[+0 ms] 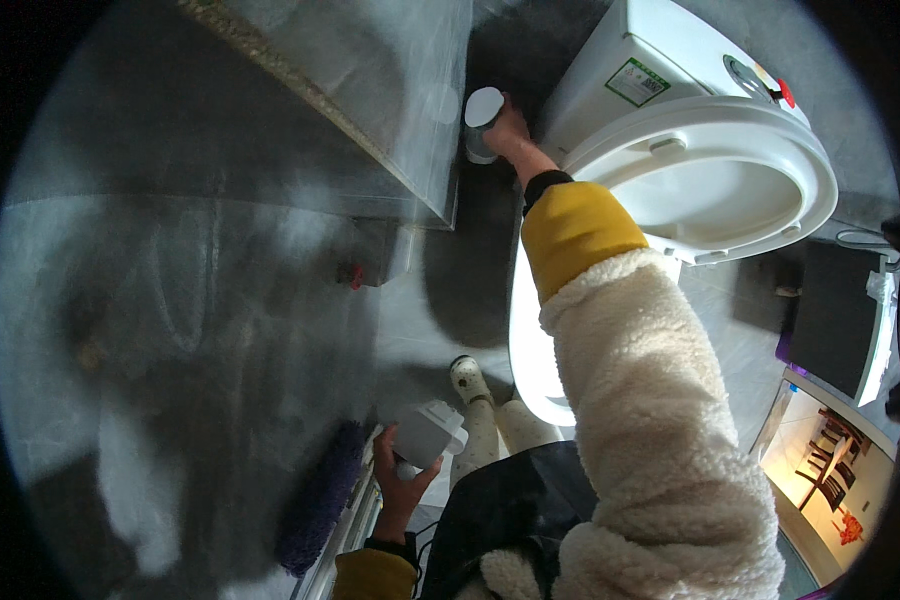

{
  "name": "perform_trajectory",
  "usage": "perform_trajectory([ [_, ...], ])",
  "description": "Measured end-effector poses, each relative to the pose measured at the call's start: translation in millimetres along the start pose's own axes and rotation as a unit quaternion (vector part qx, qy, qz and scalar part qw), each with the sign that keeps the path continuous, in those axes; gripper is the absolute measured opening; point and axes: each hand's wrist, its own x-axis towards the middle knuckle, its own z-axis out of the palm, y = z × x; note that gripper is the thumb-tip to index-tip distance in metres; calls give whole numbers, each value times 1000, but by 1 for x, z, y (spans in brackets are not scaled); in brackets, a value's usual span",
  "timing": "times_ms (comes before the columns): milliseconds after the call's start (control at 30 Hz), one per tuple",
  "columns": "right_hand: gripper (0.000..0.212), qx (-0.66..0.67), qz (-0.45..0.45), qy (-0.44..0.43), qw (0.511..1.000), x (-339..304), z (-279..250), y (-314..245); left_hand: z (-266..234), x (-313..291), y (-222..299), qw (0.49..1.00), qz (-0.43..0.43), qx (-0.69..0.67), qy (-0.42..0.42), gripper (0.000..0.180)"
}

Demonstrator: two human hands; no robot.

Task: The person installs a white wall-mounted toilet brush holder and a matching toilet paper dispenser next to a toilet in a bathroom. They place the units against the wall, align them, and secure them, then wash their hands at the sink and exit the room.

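Beside the toilet tank, my right hand (pixel 510 131) is closed around an upright cylinder-shaped container (pixel 480 150) with a pale top and a darker middle. It is at the far end of the narrow gap between the toilet and the grey wall. Lower down, my left hand (pixel 402 492) grips a grey and white plastic piece (pixel 425 436) with rounded white parts at its side. Its exact kind cannot be made out. The white toilet (pixel 542 345) stands right of my hands, its seat and lid (pixel 820 175) raised. My right forearm passes over the bowl.
A purple bristly brush head (pixel 320 500) leans at the lower left. A red valve handle (pixel 353 276) sticks out by the wall corner. Grey tiled walls (pixel 220 300) close in on the left. At the right are a dark panel (pixel 835 310) and a doorway showing chairs (pixel 828 462).
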Motion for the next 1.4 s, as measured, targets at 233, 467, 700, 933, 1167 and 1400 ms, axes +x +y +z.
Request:
perform_trajectory([
  [233, 94, -76, 66, -1, 995, -8, 3, 0, 4, -1, -2, 1000, 6, 16, -8, 84],
  [467, 117, -36, 44, 98, 994, -72, -15, -33, 6, -3, 8, 1000, 13, -15, 4, 84],
  [700, 89, 8, -272, 39, 961, -225, -4, -3, 9, 1, 22, 998, 0, -61, 7, 84],
  [933, 44, 81, -168, -247, 951, -397, -56, 64, 4, 7, 66, 996, 79, -1, 37, 84],
  [1167, 71, 191, -198, -217, 937, -459, -164, 9, 7, -8, 145, 988, 155, 8, 23, 83],
  [1400, 97, 173, -349, -133, 912, -467, -234, -30, 2, -34, 199, 972, 224, -53, -51, 85],
])
